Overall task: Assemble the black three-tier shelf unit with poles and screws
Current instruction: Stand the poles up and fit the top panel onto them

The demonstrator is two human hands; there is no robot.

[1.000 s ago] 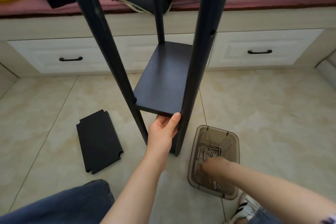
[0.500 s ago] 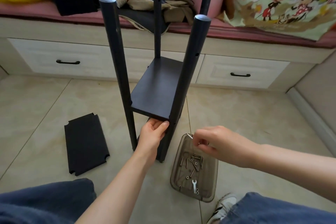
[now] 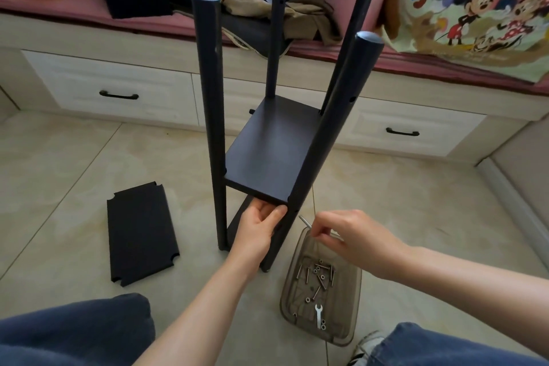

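Observation:
The black shelf unit stands on the floor with several round poles upright; the near right pole [image 3: 332, 128] leans towards me. A black middle shelf board [image 3: 273, 151] sits between the poles, and a lower board shows beneath it. My left hand [image 3: 258, 229] reaches under the middle board's near edge, fingers curled up against its underside beside the near right pole. My right hand [image 3: 353, 238] hovers over the tray and pinches a long silver screw [image 3: 304, 221] that points towards that pole. A loose black shelf board [image 3: 139, 235] lies flat on the floor to the left.
A smoky plastic tray [image 3: 350, 318] on the floor by my right knee holds several screws, nuts and a small wrench [image 3: 318, 315]. A white drawer base [image 3: 118, 89] with pink cushions, clothes and a cartoon-print cushion runs along the back. My knees frame the bottom edge.
My right hand has come up out of the tray with a screw pinched in its fingers and moved towards the near right pole. My left hand stays under the middle board.

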